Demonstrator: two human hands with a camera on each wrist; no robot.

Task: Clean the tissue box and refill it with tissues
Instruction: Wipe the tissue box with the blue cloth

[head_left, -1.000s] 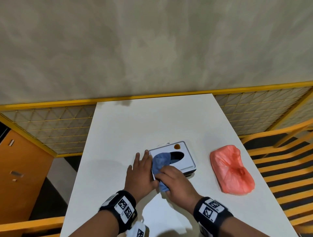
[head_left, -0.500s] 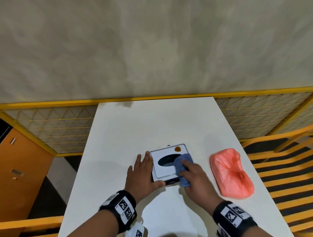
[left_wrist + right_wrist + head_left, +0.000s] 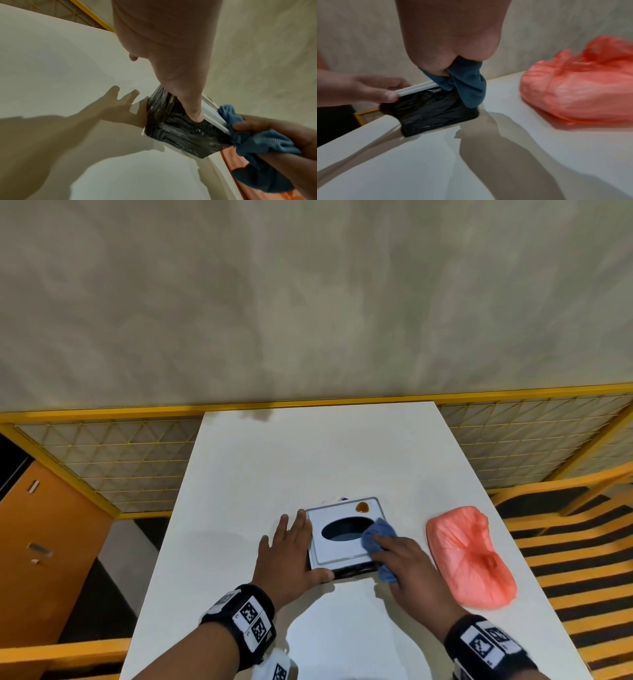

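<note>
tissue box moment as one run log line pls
phase: wiping lid | left hand: steadies tissue box | right hand: grips blue cloth on lid | orange spot: uncleaned | red bag: untouched

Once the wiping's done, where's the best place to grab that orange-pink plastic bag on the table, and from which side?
Probably from above, at the gathered, puckered dip in the orange-pink bag near its front half. The plastic bunches into folds there, giving fingers something to pinch, whereas the rest is a smooth, rounded bulge. It lies right beside the right hand, nothing between.
</note>
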